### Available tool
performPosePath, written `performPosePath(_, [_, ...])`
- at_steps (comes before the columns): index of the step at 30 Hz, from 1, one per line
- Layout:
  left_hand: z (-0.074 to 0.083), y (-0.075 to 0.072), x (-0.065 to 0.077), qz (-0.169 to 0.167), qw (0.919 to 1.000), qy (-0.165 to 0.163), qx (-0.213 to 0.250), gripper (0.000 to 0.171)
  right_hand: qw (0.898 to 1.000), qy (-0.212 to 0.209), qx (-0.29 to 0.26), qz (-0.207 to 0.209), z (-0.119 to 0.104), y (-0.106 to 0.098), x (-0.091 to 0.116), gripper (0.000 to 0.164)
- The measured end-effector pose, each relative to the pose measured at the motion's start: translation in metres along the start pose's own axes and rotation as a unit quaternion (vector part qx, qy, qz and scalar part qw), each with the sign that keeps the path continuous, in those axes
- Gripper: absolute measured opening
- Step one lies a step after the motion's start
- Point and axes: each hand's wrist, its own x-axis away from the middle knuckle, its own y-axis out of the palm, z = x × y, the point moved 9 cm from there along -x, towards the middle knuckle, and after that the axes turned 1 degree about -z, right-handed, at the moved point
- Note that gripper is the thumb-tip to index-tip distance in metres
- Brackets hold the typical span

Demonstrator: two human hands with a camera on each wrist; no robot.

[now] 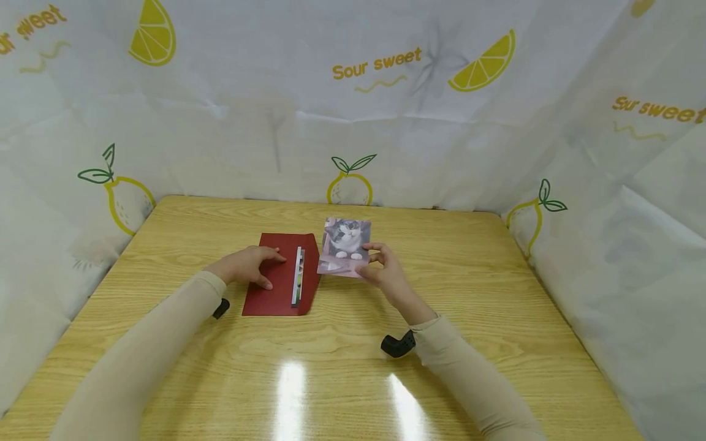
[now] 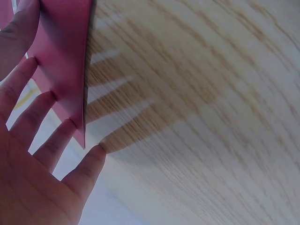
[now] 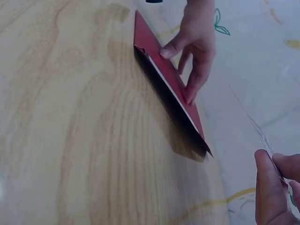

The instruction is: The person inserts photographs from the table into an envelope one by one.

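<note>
A red envelope (image 1: 267,303) lies on the table left of centre, its flap (image 1: 311,269) folded out to the right. The edge of picture cards (image 1: 298,278) shows at its mouth. My left hand (image 1: 248,264) rests on the envelope with fingers spread; in the left wrist view several fingertips (image 2: 54,95) touch the red paper (image 2: 63,51). Just right of the flap, my right hand (image 1: 386,275) pinches a cat photo card (image 1: 344,240) at its right edge, picture side facing up. The right wrist view catches that card (image 3: 263,139) nearly edge-on, between thumb and fingers.
Light wood grain covers the table (image 1: 463,294). A white cloth (image 1: 237,141) printed with lemons and words hangs behind it and along both sides. Black pieces (image 1: 398,345) show beside both wrists.
</note>
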Motion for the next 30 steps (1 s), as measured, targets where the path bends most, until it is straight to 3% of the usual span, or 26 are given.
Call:
performPosePath(9, [0.000, -0.001, 0.000, 0.002, 1.0000, -0.007, -0.002, 0.063, 1.000, -0.007, 0.001, -0.005, 0.007, 0.027, 0.002, 0.051])
performPosePath(17, [-0.001, 0.000, -0.001, -0.003, 1.0000, -0.008, -0.001, 0.063, 0.999, -0.010, 0.029, 0.010, 0.014, 0.036, -0.001, 0.048])
performPosePath(30, [0.000, -0.001, -0.002, -0.003, 1.0000, -0.005, -0.005, 0.063, 0.997, -0.021, 0.074, 0.001, 0.005, 0.050, 0.004, 0.047])
